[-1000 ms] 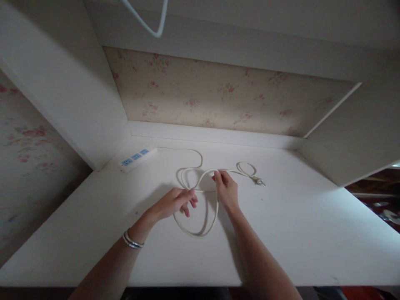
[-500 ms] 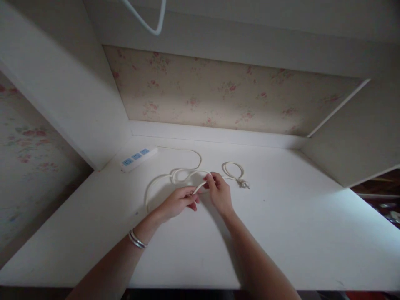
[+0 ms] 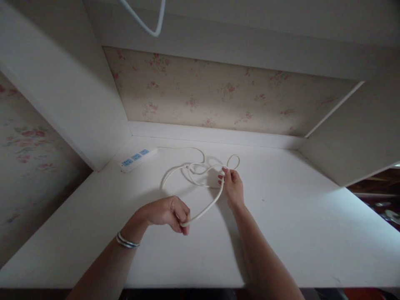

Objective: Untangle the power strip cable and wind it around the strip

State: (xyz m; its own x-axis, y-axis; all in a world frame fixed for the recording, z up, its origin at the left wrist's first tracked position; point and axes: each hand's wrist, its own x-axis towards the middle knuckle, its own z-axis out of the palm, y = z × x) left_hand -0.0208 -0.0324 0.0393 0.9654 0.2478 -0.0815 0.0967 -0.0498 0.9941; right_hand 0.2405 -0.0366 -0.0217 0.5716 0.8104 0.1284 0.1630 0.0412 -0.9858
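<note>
A white power strip [image 3: 139, 159] with blue socket faces lies at the back left of the white tabletop. Its cream power cord [image 3: 208, 205] runs rightward in loose loops and passes through both of my hands. My left hand [image 3: 173, 214], silver bangles at the wrist, is closed on the cord low and near the middle. Higher and to the right, my right hand [image 3: 233, 185] pinches the cord between thumb and fingers. A bowed stretch of cord spans the gap between the hands. Beyond my right hand a small loop shows; the plug is hidden.
White panels [image 3: 62, 83] stand at the left and right of the tabletop [image 3: 296, 229], with floral wallpaper [image 3: 203, 91] behind. A white cable or hook-like loop [image 3: 156, 31] hangs at the top. Items on a shelf [image 3: 387, 212] show at far right.
My left hand has moved down and toward me, drawing out a longer cord span. My right hand has shifted slightly right. The plug, seen before, is now out of sight.
</note>
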